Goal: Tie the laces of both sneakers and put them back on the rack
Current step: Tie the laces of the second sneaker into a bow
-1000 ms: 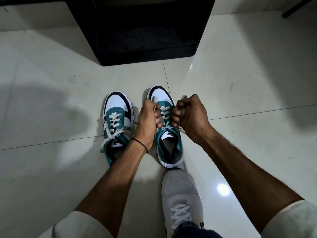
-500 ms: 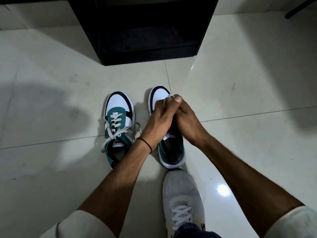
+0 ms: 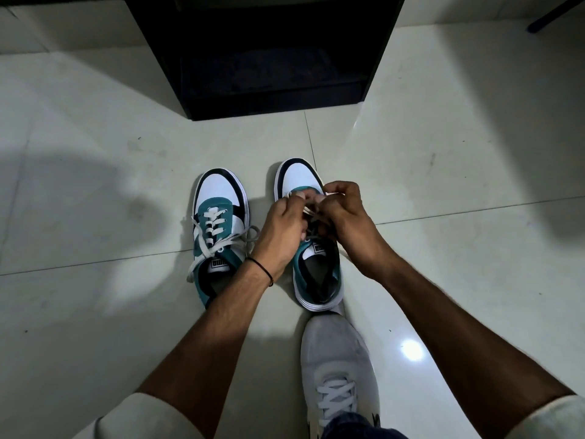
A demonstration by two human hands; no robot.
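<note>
Nearest the camera, a worn grey fabric sneaker with white crossed laces [image 3: 340,369] is planted on the glossy pale tiled floor [image 3: 95,327], its toe pointing away and just short of the heel of the right-hand sneaker of the pair. From the lower corners two bare forearms in rolled cream sleeves [image 3: 136,418] reach forward and converge. The left wrist carries a thin black cord bracelet [image 3: 259,269].

The left hand [image 3: 280,231] is curled knuckles-up, wrist bent slightly inward, its fingers [image 3: 297,198] pinched shut on the white flat lace [image 3: 308,210] of the teal, white and black low-top sneaker on the right [image 3: 316,270]. The right hand [image 3: 346,223] mirrors it, bent at the wrist, its fingers closed on the same lace; the two hands nearly touch above the shoe's eyelets, and the lace strands between them are partly hidden.

Just beside it to the left stands the matching teal, white and black sneaker [image 3: 218,229], upright, its off-white laces [image 3: 221,245] untied and trailing over both sides onto the floor. Both sneakers point toward the black open-fronted rack [image 3: 269,58] at the far edge of the floor, well apart from it.
</note>
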